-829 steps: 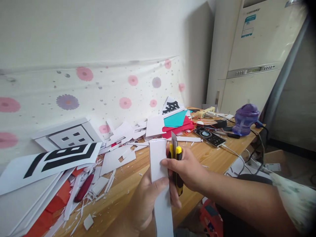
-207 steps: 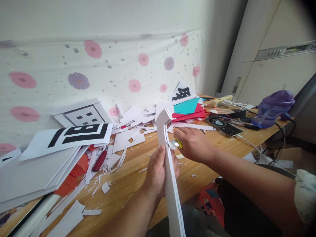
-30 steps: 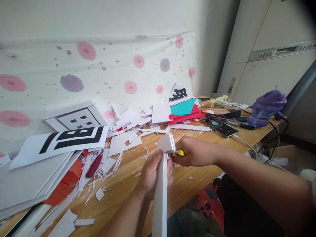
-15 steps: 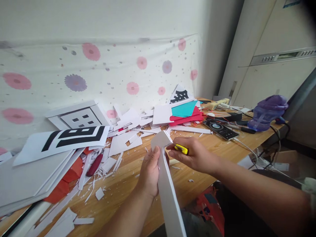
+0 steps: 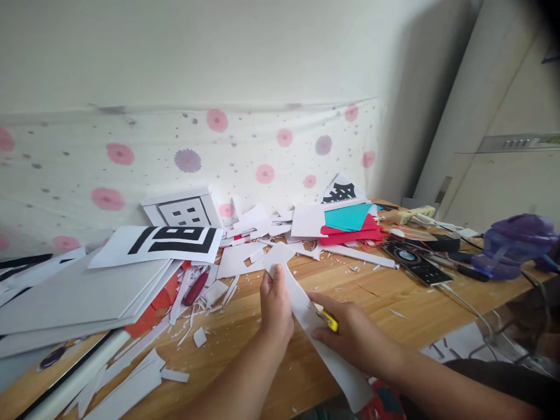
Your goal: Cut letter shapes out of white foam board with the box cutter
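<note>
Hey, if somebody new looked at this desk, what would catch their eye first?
Probably the sheet with bold black strokes, lying on the stacked boards at the left. Next, the yellow cutter in the right hand, beside the white strip in the left hand. The purple bottle stands out at far right.

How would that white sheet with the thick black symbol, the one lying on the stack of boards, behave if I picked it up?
The sheet would probably feel light and floppy, as it looks thin and slightly curved. It might slide easily if nudged, since nothing seems to pin it to the stack of boards. Its overhanging right end could droop.
</note>
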Demonstrator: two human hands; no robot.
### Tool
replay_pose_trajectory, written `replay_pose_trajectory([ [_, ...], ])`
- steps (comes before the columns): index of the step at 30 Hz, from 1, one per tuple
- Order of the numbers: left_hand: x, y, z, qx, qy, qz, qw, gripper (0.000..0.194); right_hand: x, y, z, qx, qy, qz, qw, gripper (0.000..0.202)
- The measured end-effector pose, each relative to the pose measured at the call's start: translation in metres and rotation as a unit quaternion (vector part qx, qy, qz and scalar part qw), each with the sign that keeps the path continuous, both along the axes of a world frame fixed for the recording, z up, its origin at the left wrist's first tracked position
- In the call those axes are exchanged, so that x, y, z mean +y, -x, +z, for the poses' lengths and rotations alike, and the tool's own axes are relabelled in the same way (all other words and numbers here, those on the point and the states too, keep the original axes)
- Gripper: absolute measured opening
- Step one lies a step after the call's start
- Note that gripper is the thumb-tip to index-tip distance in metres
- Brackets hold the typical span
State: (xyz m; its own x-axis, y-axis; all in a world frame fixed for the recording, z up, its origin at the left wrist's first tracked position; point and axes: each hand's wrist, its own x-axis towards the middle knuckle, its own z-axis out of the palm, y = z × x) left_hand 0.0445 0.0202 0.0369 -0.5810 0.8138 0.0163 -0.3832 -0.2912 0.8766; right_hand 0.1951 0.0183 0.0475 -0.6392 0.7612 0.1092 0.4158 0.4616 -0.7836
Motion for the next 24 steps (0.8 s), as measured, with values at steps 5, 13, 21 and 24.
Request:
replay_pose_trajectory([
  [5,-0.002,0.007,0.011,0.006,-0.016,-0.111,0.994,0.031,0.018,-0.03,0.029,-0.041,0.019,0.063,0.997,0.053],
  [13,-0.007,0.034,0.043,0.187,0.012,-0.342,0.921,0.031,0.06,-0.083,0.067,-0.132,-0.014,0.169,0.977,0.047],
  [21,0.0,0.049,0.046,0.523,0.056,-0.341,0.779,0.012,0.095,-0.084,0.074,-0.115,-0.151,0.088,0.978,0.029],
  [24,0.0,0.059,0.027,0.406,0.078,-0.326,0.85,0.018,0.112,-0.095,0.078,-0.022,-0.289,-0.17,0.942,0.029],
])
